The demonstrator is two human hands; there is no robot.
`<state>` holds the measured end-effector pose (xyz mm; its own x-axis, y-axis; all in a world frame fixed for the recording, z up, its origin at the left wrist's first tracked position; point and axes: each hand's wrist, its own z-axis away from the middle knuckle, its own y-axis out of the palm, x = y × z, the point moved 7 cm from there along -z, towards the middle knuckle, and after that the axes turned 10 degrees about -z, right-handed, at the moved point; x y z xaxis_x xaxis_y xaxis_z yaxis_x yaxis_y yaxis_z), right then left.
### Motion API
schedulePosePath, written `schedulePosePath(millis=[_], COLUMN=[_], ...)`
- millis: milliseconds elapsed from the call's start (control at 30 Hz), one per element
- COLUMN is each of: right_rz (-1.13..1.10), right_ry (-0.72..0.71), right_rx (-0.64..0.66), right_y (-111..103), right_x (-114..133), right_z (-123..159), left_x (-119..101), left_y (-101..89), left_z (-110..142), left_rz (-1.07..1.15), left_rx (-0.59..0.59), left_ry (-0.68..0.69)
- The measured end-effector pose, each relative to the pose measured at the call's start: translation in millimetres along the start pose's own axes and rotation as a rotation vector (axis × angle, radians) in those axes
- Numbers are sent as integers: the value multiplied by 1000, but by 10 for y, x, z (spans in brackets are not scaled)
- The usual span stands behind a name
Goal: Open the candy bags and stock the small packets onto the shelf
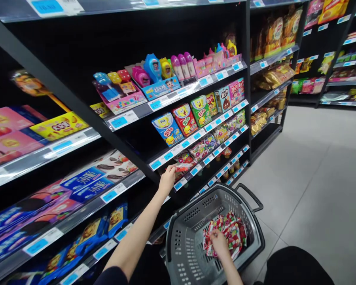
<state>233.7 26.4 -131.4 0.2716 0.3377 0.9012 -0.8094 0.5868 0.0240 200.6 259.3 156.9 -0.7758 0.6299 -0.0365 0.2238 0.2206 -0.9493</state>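
My left hand reaches to a low shelf, its fingers pinched on a small red packet that shows partly see-through. Just behind it, red candy bags stand in a row with pink, blue and green ones. Down in the grey shopping basket, my right hand rests over a heap of small red and white candy packets. Its fingers are curled closed; whether a packet is between them is hidden.
Above are cartoon snack boxes and plastic toy candies. Boxed biscuits fill shelves on the left, bagged bread the rack beyond. The basket's handle sticks out toward the grey tiled floor. My dark-clothed knee is beside the basket.
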Motion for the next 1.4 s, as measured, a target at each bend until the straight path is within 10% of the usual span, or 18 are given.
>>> schedulePosePath(millis=[233, 467, 700, 967, 1167, 1400], right_rz=[-947, -1053, -580, 57, 201, 346], right_ry=[66, -63, -276, -738, -1029, -832], right_rx=[520, 565, 561, 363, 287, 182], right_y=[211, -197, -318, -835, -710, -510], right_x=[1165, 1871, 2413, 2745, 2722, 2650], right_z=[964, 2102, 2577, 3003, 3270, 3460], left_x=[-97, -391, -438, -729, -631, -439], left_y=[-541, -1366, -2041, -2170, -2189, -2289], left_z=[1448, 2510, 2875, 3267, 3595, 3481], left_rz=[534, 1077, 1155, 1703, 1239, 949], left_rx=[-209, -104, -190, 64, 137, 139], left_ry=[-74, -343, -444, -605, -563, -421])
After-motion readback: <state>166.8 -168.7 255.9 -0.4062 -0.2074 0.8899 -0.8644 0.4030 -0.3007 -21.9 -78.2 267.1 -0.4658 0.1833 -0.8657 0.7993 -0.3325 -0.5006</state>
